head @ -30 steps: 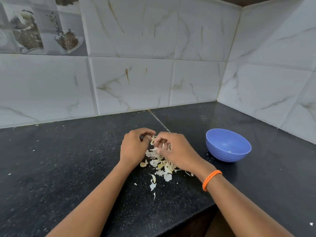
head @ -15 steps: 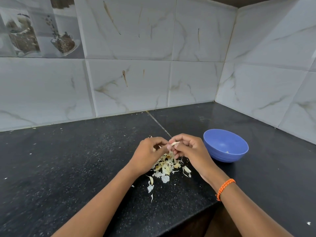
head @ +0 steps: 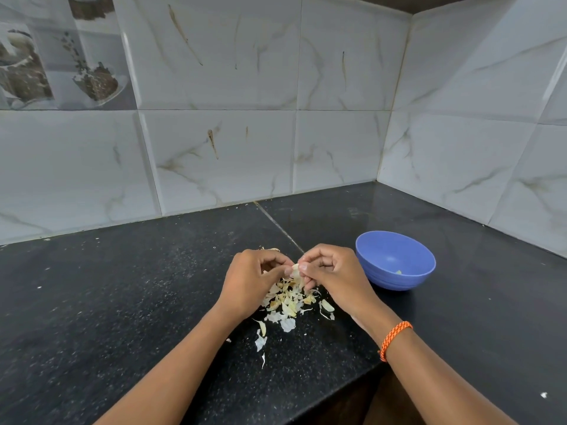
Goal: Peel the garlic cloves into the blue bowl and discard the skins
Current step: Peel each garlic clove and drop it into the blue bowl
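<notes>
My left hand and my right hand meet above a heap of garlic skins on the black counter. Both pinch one small pale garlic clove between thumb and fingertips; most of the clove is hidden by the fingers. The blue bowl stands just right of my right hand, upright, with a small pale piece at its bottom. A bit of garlic bulb remains peeks out behind my left hand.
The black granite counter ends in a front edge near my right forearm, with a drop below. White marble-look tiled walls form a corner behind the bowl. Loose skin flakes trail toward me from the heap.
Both hands rose a little off the skin heap and came together around the clove, shifting slightly right toward the bowl. The bowl has not moved.
</notes>
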The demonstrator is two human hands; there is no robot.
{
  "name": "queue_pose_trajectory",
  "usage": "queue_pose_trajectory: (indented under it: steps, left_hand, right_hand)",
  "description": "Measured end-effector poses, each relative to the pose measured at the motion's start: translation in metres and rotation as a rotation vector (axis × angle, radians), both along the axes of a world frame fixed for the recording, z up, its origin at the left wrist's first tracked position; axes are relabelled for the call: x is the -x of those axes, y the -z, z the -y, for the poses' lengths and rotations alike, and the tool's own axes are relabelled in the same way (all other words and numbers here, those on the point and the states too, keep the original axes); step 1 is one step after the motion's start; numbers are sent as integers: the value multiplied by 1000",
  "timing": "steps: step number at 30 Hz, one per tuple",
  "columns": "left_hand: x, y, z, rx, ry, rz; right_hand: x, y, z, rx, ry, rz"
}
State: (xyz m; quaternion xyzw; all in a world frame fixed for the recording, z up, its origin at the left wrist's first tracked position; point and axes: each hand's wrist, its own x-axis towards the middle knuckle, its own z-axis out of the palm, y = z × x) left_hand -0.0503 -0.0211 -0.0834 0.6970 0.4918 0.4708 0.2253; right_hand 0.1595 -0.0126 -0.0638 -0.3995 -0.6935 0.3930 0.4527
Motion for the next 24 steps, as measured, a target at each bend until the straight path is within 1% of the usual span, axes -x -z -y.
queue_pose_trajectory:
  steps: [2, 4, 6, 7, 8, 10, 12, 13, 14, 15, 16, 17, 18, 21, 22, 23, 24]
  left_hand:
    - [1, -1, 0, -21, -28, 7]
    - [3, -1, -2, -24, -47, 67]
    - [4, 1, -4, -23, -73, 108]
    - [5, 1, -5, -25, -94, 110]
    - [6, 2, -6, -25, -111, 106]
    - [7, 3, -7, -21, -128, 95]
    - [6, 3, -8, -9, -129, 89]
    - [6, 4, -8, -1, -126, 84]
    - [5, 4, -8, 5, -129, 78]
    - [4, 4, -7, 11, -135, 78]
    - [4, 4, -7, 16, -143, 84]
    - [4, 4, -6, 19, -145, 87]
    - [3, 4, -6, 19, -141, 84]
    - [0, 4, -5, 28, -138, 79]
    - [-1, 4, -5, 27, -134, 74]
    - [-2, 4, -5, 20, -130, 68]
    - [-4, 5, -5, 17, -131, 67]
  right_hand:
    - [-7, 0, -7, -133, 96, 122]
    - [-14, 0, -11, -247, 204, 320]
    - [-16, 4, -12, -271, 202, 564]
    - [-14, 4, -10, -273, 172, 662]
    - [-14, 0, -9, -281, 149, 718]
    - [-18, -17, -13, -326, 167, 712]
    - [-23, -36, -19, -407, 251, 587]
    - [-25, -37, -22, -431, 271, 558]
    - [-22, -33, -22, -432, 266, 596]
    - [-13, -22, -18, -395, 232, 687]
    - [-5, -9, -13, -337, 179, 827]
    - [-3, -3, -10, -329, 139, 901]
    - [-6, -7, -12, -329, 142, 885]
    - [-21, -39, -25, -414, 239, 648]
    - [-24, -39, -27, -441, 272, 608]
    - [-21, -35, -22, -449, 277, 625]
    - [-12, -22, -14, -415, 245, 703]
